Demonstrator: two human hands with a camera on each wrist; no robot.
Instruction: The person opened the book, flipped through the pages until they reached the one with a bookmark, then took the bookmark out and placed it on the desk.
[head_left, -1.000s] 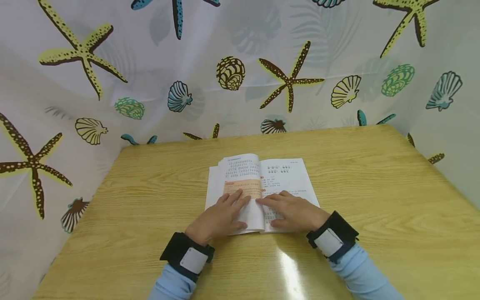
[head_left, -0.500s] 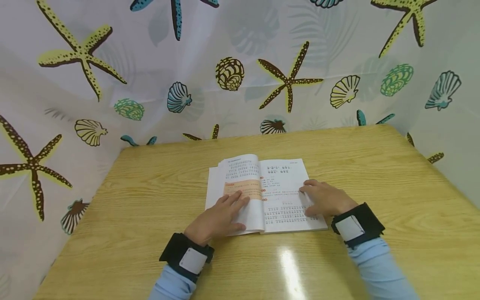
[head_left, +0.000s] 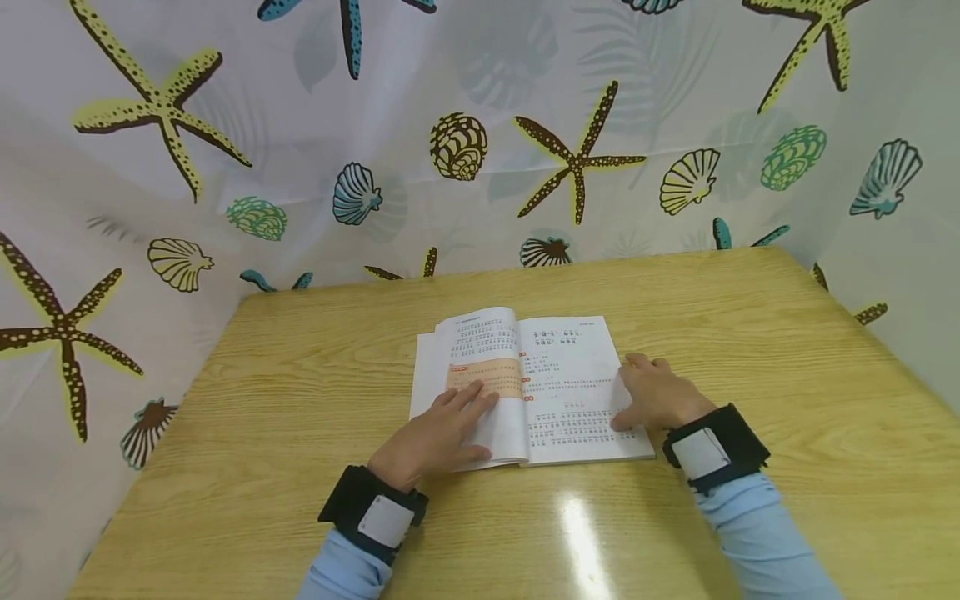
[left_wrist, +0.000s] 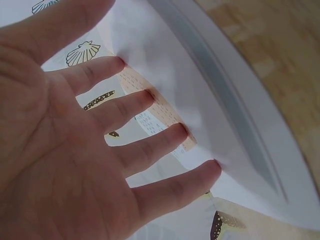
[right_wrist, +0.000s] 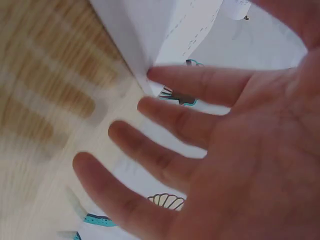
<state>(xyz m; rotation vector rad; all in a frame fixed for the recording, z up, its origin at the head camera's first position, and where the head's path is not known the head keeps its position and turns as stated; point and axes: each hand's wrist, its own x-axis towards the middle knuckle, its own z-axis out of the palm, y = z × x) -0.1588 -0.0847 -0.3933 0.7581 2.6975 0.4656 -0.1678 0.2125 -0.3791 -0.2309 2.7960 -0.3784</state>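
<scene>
An open book [head_left: 570, 358] lies on the table, its left page printed with an orange text block. My left hand [head_left: 435, 437] rests on the lower part of that left page. In the left wrist view its fingertips [left_wrist: 181, 131] press against the white paper, fingers spread and straight. At the book's right edge is my right hand [head_left: 660, 396], its thumb over the lower right page. The right wrist view shows the index fingertip [right_wrist: 156, 74] right at the page edge, while the other fingers extend past it over the table.
A wooden table [head_left: 315, 367] spreads out around the book. Behind it hangs a white cloth [head_left: 480, 83] printed with starfish and shells. Both wrists wear black straps, such as the left wristband [head_left: 375, 510], above light blue sleeves.
My right hand has moved from the book's middle across the right page to its outer edge, uncovering the text. The left hand has stayed on the left page.
</scene>
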